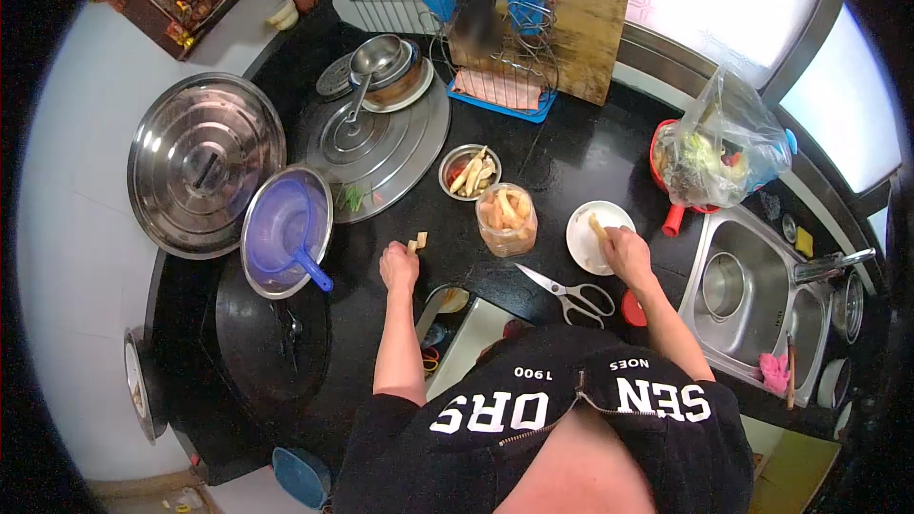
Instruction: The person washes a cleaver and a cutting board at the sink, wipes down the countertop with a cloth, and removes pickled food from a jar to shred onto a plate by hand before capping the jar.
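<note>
Grey-handled steel scissors (561, 291) and a filled clear round jar (506, 245) separate the left hand (399, 267), grip unclear, from the right hand (625, 255), pinching a pale-yellow strip (597, 226).

One view looks from the wearer's head, forward and steeply down, at the nearby hands (625, 255) and counter (571, 152)
</note>
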